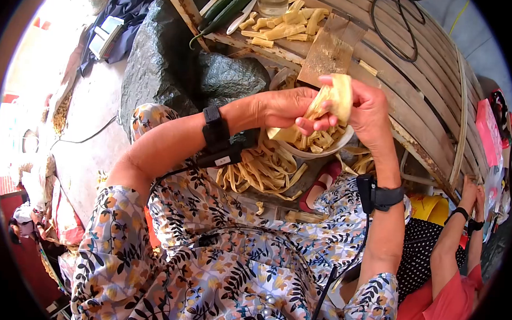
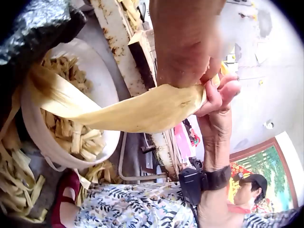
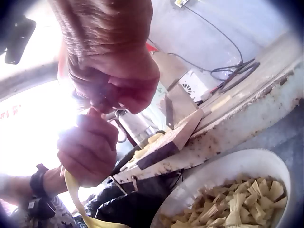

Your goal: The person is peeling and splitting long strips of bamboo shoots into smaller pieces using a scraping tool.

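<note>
In the head view my left hand (image 1: 291,107) and right hand (image 1: 369,110) meet over a white tub (image 1: 347,142), both pinching a pale yellow, flat fibrous strip (image 1: 341,98). The strip is looped up between the fingers. Seen from the left wrist, its long tail (image 2: 142,111) hangs from the fingers across the tub's rim (image 2: 108,80). From the right wrist, my right hand (image 3: 116,71) is above the left hand (image 3: 90,149), fingertips together; the strip's pinched part is hidden there. Short folded bundles (image 3: 237,204) of the same material fill the tub.
Loose strips (image 1: 264,169) lie beside the tub near a red shoe (image 1: 321,185). The slatted table (image 1: 405,80) bears a wooden board (image 1: 332,47), more bundles (image 1: 289,27), cucumbers (image 1: 227,9) and a black cable (image 1: 409,44). Dark plastic bags (image 1: 158,60) stand left; another person's arms (image 1: 450,240) are at right.
</note>
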Available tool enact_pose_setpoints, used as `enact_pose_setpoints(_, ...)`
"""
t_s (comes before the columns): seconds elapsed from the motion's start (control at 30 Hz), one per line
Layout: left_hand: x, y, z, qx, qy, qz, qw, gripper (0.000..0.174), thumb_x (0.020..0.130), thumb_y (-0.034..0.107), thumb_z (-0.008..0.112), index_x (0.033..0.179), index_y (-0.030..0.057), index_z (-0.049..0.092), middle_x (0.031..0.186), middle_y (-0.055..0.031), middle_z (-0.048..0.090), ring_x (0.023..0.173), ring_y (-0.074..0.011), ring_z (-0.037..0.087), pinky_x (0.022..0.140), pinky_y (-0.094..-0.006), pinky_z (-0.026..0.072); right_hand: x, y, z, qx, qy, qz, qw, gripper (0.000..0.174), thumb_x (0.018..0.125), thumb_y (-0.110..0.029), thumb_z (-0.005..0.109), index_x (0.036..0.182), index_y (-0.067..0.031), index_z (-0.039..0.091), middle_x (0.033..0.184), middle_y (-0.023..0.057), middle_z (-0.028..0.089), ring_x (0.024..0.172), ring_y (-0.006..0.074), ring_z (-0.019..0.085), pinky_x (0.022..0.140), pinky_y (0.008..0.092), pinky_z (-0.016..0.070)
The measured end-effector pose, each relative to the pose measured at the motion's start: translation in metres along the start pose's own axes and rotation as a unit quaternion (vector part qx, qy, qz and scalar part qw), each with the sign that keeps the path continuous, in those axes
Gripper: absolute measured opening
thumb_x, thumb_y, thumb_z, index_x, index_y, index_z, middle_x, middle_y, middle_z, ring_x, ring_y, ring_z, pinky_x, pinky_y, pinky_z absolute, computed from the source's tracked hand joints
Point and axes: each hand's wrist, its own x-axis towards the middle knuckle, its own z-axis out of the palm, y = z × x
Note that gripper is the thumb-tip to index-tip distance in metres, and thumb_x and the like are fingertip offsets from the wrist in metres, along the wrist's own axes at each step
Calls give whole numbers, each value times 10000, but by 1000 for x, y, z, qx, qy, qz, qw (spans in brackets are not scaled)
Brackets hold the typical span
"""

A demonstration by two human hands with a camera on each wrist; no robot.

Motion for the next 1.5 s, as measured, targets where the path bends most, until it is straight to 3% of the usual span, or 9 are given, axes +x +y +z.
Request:
enact_pose_setpoints(0.2, 2, -18, -8, -75, 65, 17, 995, 328, 866, 290, 540, 979, -16, 522, 733, -47, 552, 517, -50, 455, 432, -157, 363, 3, 12, 8, -41, -21, 14, 999, 292, 720, -103, 680, 994, -22, 619, 823, 4, 606, 645, 93, 582, 532, 204, 454)
enact_pose_setpoints(0.3, 11, -16, -4, 16, 263, 73, 962, 194, 875, 181, 532, 901, -10, 555, 700, -48, 553, 515, -88, 477, 443, -183, 388, 10, 25, 4, -391, 143, -256, 873, 285, 673, -120, 689, 950, -71, 645, 848, 6, 577, 722, 163, 566, 621, 264, 463)
enact_pose_setpoints(0.43, 6, 6, 13, 231, 399, 169, 871, 164, 878, 118, 497, 859, -22, 582, 679, -31, 579, 498, -66, 508, 442, -185, 399, 8, 25, 11, -479, 237, -233, 812, 203, 686, -164, 682, 867, -75, 659, 766, 36, 596, 662, 187, 528, 591, 286, 434)
enact_pose_setpoints(0.53, 5, 9, 11, 398, 401, 214, 797, 170, 875, 118, 507, 866, -30, 591, 697, -28, 585, 473, -60, 512, 420, -184, 399, 13, 41, 10, -205, 169, -33, 964, 189, 722, -181, 679, 796, -12, 638, 613, 53, 575, 520, 128, 458, 510, 273, 394)
enact_pose_setpoints(0.67, 0, 10, 4, 409, 360, 180, 819, 193, 875, 145, 517, 854, -40, 569, 651, -37, 577, 496, -79, 548, 433, -201, 421, 16, 49, 4, -152, 103, 51, 982, 163, 747, -147, 654, 744, 13, 624, 509, 30, 508, 523, 37, 395, 478, 245, 366)
enact_pose_setpoints(0.9, 3, -1, 9, 617, 332, 184, 690, 258, 858, 173, 524, 1033, 18, 416, 587, -48, 550, 511, -108, 568, 471, -242, 446, 10, 59, 20, -258, 191, -64, 945, 103, 701, -66, 614, 767, 11, 627, 940, 80, 617, 774, 249, 579, 695, 296, 463)
enact_pose_setpoints(1.0, 0, -2, 5, 581, 341, 180, 717, 229, 852, 133, 505, 1033, 25, 416, 556, -44, 532, 472, -109, 540, 451, -249, 431, 4, 52, 19, -280, 196, -170, 924, 67, 692, -34, 614, 736, 17, 617, 962, 78, 606, 825, 214, 564, 706, 277, 457)
enact_pose_setpoints(1.13, -5, 7, 10, 149, 270, 120, 944, 209, 859, 136, 501, 1038, 34, 463, 644, -21, 510, 517, -64, 451, 499, -195, 374, 5, 33, 1, -7, 222, -115, 968, 51, 723, -6, 602, 724, 24, 643, 1054, 84, 585, 888, 131, 534, 784, 260, 451)
enact_pose_setpoints(1.5, -4, 3, 8, 243, 243, 50, 938, 271, 902, 252, 488, 916, 0, 586, 590, 71, 397, 477, -15, 315, 432, -152, 252, 1, 37, -23, 78, 239, 79, 965, 196, 798, -186, 641, 909, -26, 656, 822, -8, 635, 701, 37, 537, 580, 162, 428)
